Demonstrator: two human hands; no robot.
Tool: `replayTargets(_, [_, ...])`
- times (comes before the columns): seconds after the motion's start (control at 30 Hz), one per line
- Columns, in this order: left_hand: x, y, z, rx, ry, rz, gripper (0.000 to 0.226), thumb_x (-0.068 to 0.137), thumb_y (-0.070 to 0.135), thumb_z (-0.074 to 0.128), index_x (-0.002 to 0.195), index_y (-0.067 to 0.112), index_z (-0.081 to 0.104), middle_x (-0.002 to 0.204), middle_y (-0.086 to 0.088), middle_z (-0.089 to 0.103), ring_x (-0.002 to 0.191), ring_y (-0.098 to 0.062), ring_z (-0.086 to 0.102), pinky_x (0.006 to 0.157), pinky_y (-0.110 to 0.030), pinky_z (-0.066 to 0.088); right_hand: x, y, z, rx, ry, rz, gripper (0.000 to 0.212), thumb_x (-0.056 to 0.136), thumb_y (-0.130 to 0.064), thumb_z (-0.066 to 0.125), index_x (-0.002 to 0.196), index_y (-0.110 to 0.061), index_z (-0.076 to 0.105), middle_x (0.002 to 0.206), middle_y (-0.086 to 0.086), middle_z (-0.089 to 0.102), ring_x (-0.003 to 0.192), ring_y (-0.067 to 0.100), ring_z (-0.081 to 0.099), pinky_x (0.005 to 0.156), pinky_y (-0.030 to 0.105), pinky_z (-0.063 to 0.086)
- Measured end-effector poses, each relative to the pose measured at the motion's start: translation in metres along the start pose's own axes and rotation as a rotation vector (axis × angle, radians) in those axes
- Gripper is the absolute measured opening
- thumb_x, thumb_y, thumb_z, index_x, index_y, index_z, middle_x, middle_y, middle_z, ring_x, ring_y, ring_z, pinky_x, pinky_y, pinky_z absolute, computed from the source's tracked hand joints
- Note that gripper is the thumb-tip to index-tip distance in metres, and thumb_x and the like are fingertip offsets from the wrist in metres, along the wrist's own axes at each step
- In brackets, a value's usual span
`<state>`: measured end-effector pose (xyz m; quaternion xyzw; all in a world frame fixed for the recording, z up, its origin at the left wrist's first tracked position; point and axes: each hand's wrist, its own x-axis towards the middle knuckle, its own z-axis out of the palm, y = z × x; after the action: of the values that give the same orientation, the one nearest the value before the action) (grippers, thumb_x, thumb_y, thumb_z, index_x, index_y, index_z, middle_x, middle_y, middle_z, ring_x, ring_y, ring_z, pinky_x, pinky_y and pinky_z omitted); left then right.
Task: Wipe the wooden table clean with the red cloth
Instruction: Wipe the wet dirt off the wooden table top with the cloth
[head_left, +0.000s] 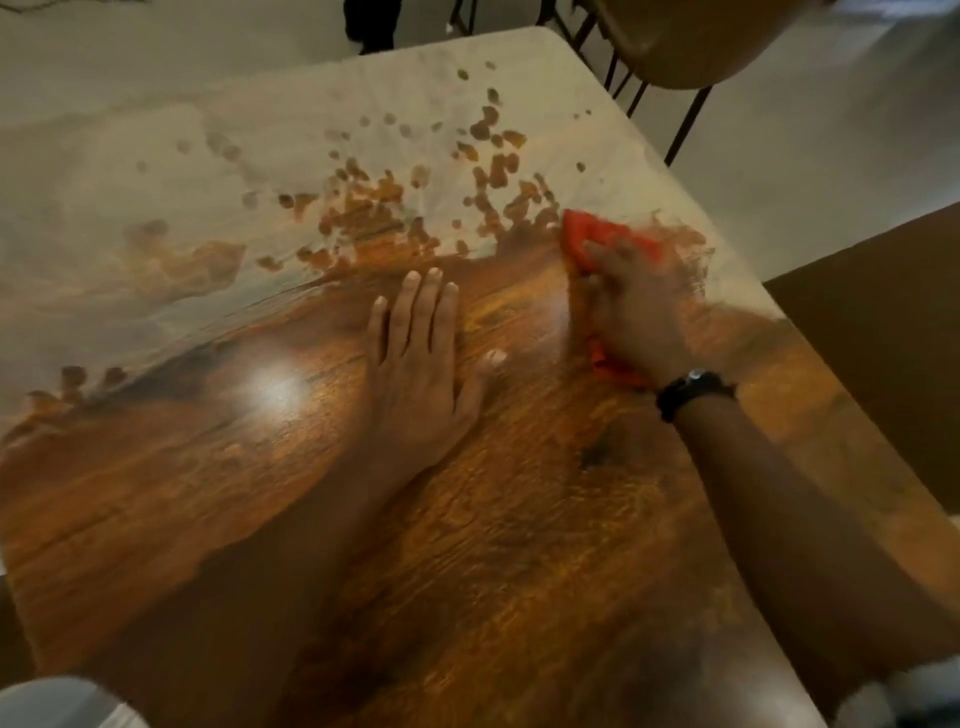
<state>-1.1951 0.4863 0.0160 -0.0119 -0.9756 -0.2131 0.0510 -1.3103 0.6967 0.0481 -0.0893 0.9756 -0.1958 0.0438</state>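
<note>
The wooden table (467, 519) fills the view; its near half shows bare brown wood, its far half lies under pale grey dust (260, 130) with dabbed brown spots. My right hand (634, 317), blurred by motion, presses the red cloth (587, 231) onto the table near the right edge, at the border of dust and wood. The cloth sticks out beyond the fingers and below the palm. My left hand (415, 364) lies flat on the bare wood at the middle, fingers spread a little, holding nothing. A dark watch (691, 392) is on my right wrist.
A chair with a tan seat (691, 47) and dark metal legs stands past the table's far right corner. Another brown surface (883, 312) lies to the right of the table. Pale floor surrounds the table. A bright light glare (275, 389) reflects off the wood.
</note>
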Motion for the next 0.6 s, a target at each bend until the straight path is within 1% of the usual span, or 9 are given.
replayTargets(0.07, [0.000,0.001,0.000,0.008,0.011,0.000,0.078,0.097,0.061,0.019,0.154,0.008,0.018,0.163,-0.008,0.012,0.152,-0.020,0.001,0.122,-0.048,0.006,-0.029,-0.034,0.022,0.019,-0.091,-0.234,0.044,0.103,-0.024,0.041,0.146,-0.033,0.040,0.159,0.000,0.026,0.147,0.024,0.020,0.117,0.042,0.019])
replayTargets(0.13, [0.000,0.000,0.001,0.016,0.011,-0.004,0.080,0.096,0.063,0.017,0.155,0.008,0.018,0.163,-0.008,0.012,0.152,-0.020,0.002,0.122,-0.047,0.006,-0.042,-0.047,0.033,0.006,-0.178,-0.421,0.045,0.102,-0.025,0.044,0.146,-0.032,0.040,0.159,-0.001,0.028,0.148,0.024,0.020,0.117,0.041,0.019])
replayTargets(0.17, [0.001,-0.001,0.002,0.022,0.004,0.000,0.080,0.096,0.064,0.016,0.155,0.009,0.018,0.163,-0.008,0.012,0.152,-0.020,0.002,0.122,-0.047,0.006,-0.037,-0.044,0.032,0.018,-0.192,-0.443,0.044,0.102,-0.025,0.044,0.145,-0.032,0.042,0.158,-0.002,0.029,0.148,0.023,0.021,0.118,0.040,0.021])
replayTargets(0.2, [0.001,-0.002,0.003,0.028,-0.004,0.007,0.079,0.096,0.064,0.015,0.155,0.010,0.019,0.163,-0.007,0.012,0.152,-0.019,0.002,0.122,-0.047,0.006,-0.027,-0.035,0.028,0.033,-0.179,-0.420,0.042,0.102,-0.025,0.045,0.144,-0.032,0.044,0.158,-0.003,0.031,0.147,0.021,0.024,0.119,0.040,0.024])
replayTargets(0.3, [0.003,-0.007,0.004,0.042,-0.030,0.025,0.076,0.097,0.064,0.014,0.154,0.014,0.020,0.163,-0.003,0.014,0.152,-0.018,0.002,0.122,-0.049,0.007,0.012,0.004,0.011,0.081,-0.075,-0.224,0.041,0.102,-0.022,0.045,0.142,-0.030,0.047,0.157,0.000,0.032,0.143,0.022,0.031,0.117,0.042,0.031])
replayTargets(0.43, [0.004,-0.008,0.005,0.052,-0.043,0.044,0.073,0.098,0.063,0.016,0.154,0.017,0.022,0.163,0.000,0.015,0.152,-0.019,0.003,0.121,-0.050,0.005,0.050,0.081,-0.027,0.006,0.058,0.111,0.042,0.103,-0.020,0.042,0.144,-0.022,0.046,0.156,0.006,0.034,0.142,0.027,0.033,0.117,0.042,0.026])
replayTargets(0.53, [0.004,-0.006,0.007,0.086,-0.066,0.041,0.073,0.098,0.064,0.013,0.155,0.018,0.021,0.163,0.000,0.013,0.152,-0.019,0.000,0.121,-0.051,0.005,0.025,0.124,-0.051,0.013,0.159,0.364,0.042,0.101,-0.016,0.041,0.143,-0.018,0.047,0.153,0.008,0.039,0.138,0.030,0.039,0.115,0.043,0.031])
replayTargets(0.6, [0.005,-0.005,0.009,0.089,-0.074,0.047,0.074,0.098,0.064,0.012,0.154,0.018,0.021,0.163,-0.001,0.013,0.152,-0.020,0.001,0.121,-0.052,0.006,-0.009,0.141,-0.056,0.002,0.204,0.448,0.042,0.101,-0.016,0.040,0.142,-0.018,0.048,0.151,0.009,0.040,0.136,0.030,0.040,0.113,0.045,0.034])
